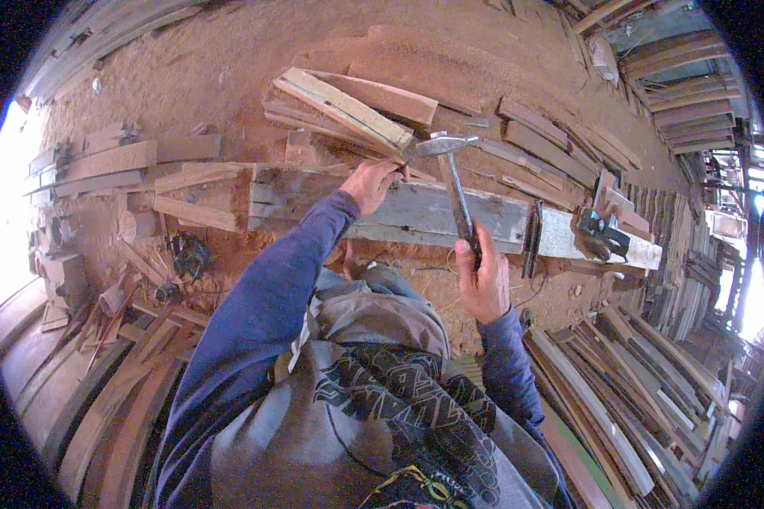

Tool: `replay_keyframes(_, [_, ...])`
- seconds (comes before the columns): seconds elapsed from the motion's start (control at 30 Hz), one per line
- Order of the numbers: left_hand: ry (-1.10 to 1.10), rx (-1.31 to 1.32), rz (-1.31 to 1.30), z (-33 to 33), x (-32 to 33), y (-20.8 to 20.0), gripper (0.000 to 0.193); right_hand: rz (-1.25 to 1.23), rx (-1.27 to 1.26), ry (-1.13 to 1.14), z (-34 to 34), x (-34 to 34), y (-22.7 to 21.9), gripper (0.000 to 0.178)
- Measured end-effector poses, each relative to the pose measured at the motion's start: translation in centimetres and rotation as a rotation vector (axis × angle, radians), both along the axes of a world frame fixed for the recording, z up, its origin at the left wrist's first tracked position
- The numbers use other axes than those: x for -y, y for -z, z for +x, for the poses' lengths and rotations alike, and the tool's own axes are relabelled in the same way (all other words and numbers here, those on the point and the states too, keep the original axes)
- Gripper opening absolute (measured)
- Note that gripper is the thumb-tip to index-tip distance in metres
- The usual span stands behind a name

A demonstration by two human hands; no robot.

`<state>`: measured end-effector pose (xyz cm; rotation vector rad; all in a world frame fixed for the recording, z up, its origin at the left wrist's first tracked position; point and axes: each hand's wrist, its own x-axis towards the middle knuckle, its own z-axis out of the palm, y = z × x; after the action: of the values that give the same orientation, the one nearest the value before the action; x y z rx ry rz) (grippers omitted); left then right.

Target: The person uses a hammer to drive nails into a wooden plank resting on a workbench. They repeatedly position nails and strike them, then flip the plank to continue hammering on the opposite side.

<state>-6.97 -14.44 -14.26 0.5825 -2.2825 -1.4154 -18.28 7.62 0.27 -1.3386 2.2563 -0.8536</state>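
My right hand (484, 280) is closed round the handle of a hammer (457, 187), which stands nearly upright with its metal head at the top. My left hand (372, 185) is pinched closed above the grey wooden beam (475, 212), left of the hammer head. What its fingers hold is too small to make out. Just beyond those fingertips is the near end of a pale wooden board (344, 109), which slants away to the far left. The hammer head appears close to that end; whether they touch I cannot tell.
A dark metal bar (532, 239) crosses the beam, and a dark tool (601, 236) sits farther right on it. Loose boards (539, 127) lie beyond the beam. Stacked planks (594, 399) fill the near right, and more timber (127, 399) lies near left. A black coiled object (188, 256) rests on the ground.
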Motion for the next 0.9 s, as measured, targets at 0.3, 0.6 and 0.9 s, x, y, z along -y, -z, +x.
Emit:
replay_keyframes(0.3, [0.120,0.116,-0.058,-0.3,0.9,1.0,0.015,0.075,-0.221,-0.080,0.7,2.4,-1.0,0.045])
replay_keyframes(0.6, [0.087,0.142,-0.094,-0.1,0.6,1.6,0.024,-0.128,-0.019,0.089,0.9,1.2,-0.3,0.041])
replay_keyframes(0.9, [0.094,0.156,-0.119,0.7,-0.3,0.9,0.025,-0.334,0.221,0.267,0.8,0.3,-2.5,0.045])
